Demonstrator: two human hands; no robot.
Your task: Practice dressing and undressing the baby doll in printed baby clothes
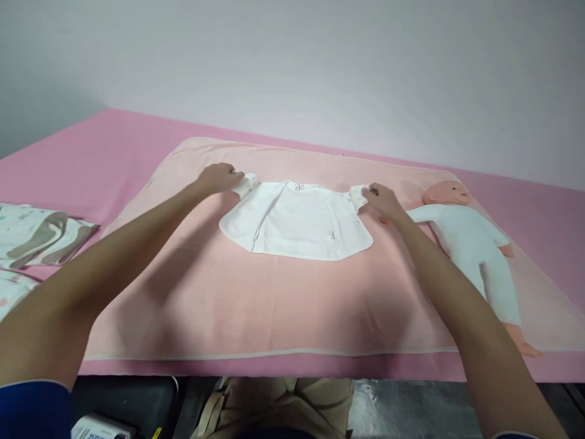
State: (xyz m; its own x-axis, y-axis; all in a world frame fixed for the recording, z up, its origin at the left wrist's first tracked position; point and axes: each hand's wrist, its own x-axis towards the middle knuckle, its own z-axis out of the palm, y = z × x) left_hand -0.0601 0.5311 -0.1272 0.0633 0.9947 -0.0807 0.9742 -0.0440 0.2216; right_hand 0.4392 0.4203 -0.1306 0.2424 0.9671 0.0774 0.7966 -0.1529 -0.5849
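A small white baby shirt [297,219] lies flat on a light pink blanket [256,305], collar toward the wall. My left hand [222,178] is closed on the shirt's left sleeve end. My right hand [381,201] pinches the shirt's right sleeve end. Both arms reach out across the blanket, one on each side of the shirt.
A baby doll [470,244] in white clothes lies on its back at the blanket's right side. Folded patterned cloths [36,235] sit at the left on the pink table cover [91,152]. A plain wall stands behind. Dark floor and objects show below the near edge.
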